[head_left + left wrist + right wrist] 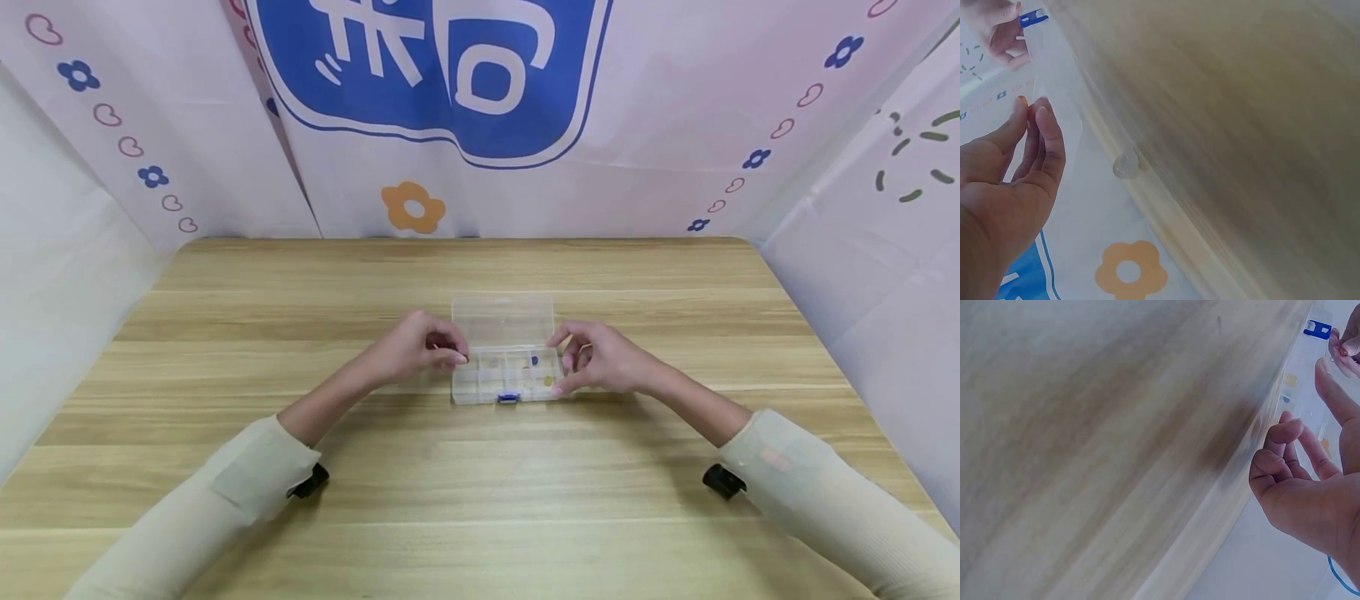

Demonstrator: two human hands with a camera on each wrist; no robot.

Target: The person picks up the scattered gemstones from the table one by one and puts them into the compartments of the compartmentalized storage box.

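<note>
A clear plastic compartment box (491, 398) lies on the table with its lid (502, 321) folded back and a blue clasp (508, 398) at the front. A small blue piece (534, 361) and a yellow one (549, 381) sit in right-hand compartments. Between thumb and fingertips my left hand (426, 346) pinches a tiny orange-brown piece (1022, 100), just over the box's left end. My right hand (603, 358) holds the box's right end, thumb at the front corner and index finger at the back one. The exact kind of the small pieces is too small to tell.
The wood-grain table (480, 492) extends around the box on all sides. White printed cloth (645, 196) hangs behind it, with more at both sides. A clear round blob (1125, 164) shows by the table edge in the left wrist view; its kind is unclear.
</note>
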